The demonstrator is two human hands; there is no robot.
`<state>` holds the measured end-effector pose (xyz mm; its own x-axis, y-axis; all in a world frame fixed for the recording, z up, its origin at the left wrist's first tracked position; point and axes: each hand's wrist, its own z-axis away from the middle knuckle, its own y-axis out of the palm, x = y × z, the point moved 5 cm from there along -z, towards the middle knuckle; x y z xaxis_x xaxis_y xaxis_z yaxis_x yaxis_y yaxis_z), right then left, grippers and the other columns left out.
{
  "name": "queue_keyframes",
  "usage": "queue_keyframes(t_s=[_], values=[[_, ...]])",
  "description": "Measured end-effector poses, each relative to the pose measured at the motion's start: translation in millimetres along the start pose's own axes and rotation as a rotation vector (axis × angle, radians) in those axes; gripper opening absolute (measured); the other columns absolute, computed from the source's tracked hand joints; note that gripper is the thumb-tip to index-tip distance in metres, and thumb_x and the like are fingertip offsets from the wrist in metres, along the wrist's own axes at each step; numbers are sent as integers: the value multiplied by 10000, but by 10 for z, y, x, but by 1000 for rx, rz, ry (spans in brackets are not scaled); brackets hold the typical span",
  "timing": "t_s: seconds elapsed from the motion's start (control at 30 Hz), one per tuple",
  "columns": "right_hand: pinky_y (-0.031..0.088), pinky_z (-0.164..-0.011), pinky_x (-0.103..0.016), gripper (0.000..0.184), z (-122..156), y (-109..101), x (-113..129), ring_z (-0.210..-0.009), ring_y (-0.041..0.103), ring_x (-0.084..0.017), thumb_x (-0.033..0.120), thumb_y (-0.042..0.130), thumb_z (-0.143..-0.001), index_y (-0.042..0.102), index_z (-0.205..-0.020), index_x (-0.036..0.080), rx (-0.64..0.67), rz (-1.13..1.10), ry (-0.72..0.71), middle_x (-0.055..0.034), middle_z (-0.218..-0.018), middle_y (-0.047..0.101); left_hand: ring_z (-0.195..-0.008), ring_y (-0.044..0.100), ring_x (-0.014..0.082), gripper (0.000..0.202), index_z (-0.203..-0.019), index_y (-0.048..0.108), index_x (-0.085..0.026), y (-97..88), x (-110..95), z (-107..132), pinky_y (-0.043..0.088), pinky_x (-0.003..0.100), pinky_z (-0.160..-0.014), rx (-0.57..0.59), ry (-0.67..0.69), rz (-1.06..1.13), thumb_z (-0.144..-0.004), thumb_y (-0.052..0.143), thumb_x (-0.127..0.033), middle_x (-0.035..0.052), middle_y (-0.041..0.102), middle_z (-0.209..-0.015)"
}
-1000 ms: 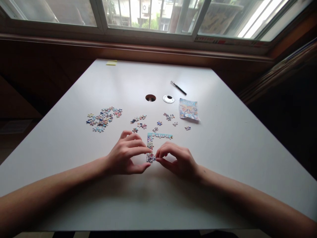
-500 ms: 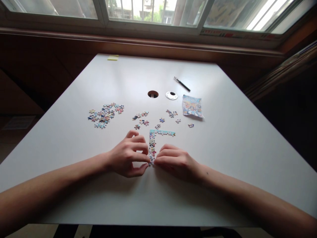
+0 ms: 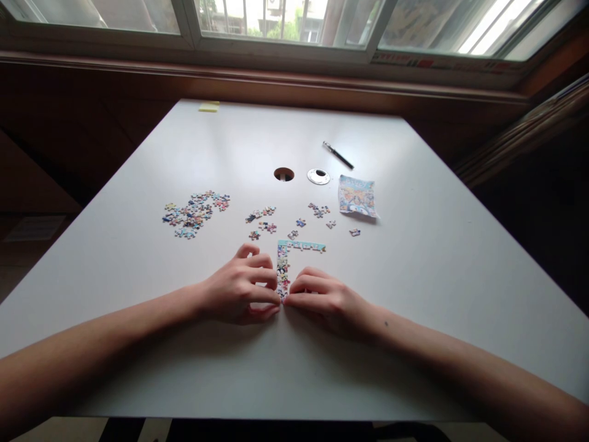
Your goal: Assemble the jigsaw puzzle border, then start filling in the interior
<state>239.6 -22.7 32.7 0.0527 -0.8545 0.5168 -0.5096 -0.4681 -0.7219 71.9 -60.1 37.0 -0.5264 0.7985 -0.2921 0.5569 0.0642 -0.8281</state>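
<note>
In the head view, the joined puzzle strip lies flat on the white table, near the middle, and its near end is pinched from the left by the left hand and from the right by the right hand, both with fingers narrowed onto it. The strip is judged light, thin and loosely interlocked, so it is best pressed flat or gripped at the joints rather than lifted by one end. The piece under the fingertips is hidden, and the loose pieces at the far left are too small to be made out.
</note>
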Motion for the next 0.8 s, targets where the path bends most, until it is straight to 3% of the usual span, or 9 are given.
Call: queue_keyframes(t_s=[0.27,0.43,0.53,0.67,0.8], values=[[495,-750,-325,155,-19,-9,19,-833,533,-181,125,505,-975,653,-1010,159,104,190,-21,-89,-868,624,-855,607,169,59,-897,662,-245,-15,-35,-14,343,399,-914,53,6,-15,-845,667,-219,0,697,-829],[447,-734,-327,151,-32,0,7,-800,503,-170,140,488,-972,634,-996,173,121,275,-46,-75,-881,643,-974,631,194,129,-942,643,-229,-10,-49,-18,358,390,-908,42,20,-6,-821,669,-194,35,720,-1039],[430,-737,-327,167,-24,-5,4,-792,494,-169,125,490,-947,622,-1034,176,115,265,-59,-69,-888,645,-991,633,203,147,-966,627,-217,9,-51,-24,351,399,-916,73,19,6,-823,649,-192,36,723,-1063],[405,-734,-330,119,-20,-133,-99,-756,488,-166,129,559,-871,608,-957,194,-4,209,-7,-32,-802,614,-994,628,210,167,-986,615,-217,1,-59,-33,344,408,-923,87,15,31,-819,635,-213,42,716,-1070],[395,-750,-343,81,6,-402,-421,-694,493,-162,125,584,-848,605,-856,203,-268,292,206,7,-683,567,-930,613,210,138,-941,574,-211,-41,-57,-37,354,405,-898,32,-5,48,-813,619,-234,52,700,-979]])
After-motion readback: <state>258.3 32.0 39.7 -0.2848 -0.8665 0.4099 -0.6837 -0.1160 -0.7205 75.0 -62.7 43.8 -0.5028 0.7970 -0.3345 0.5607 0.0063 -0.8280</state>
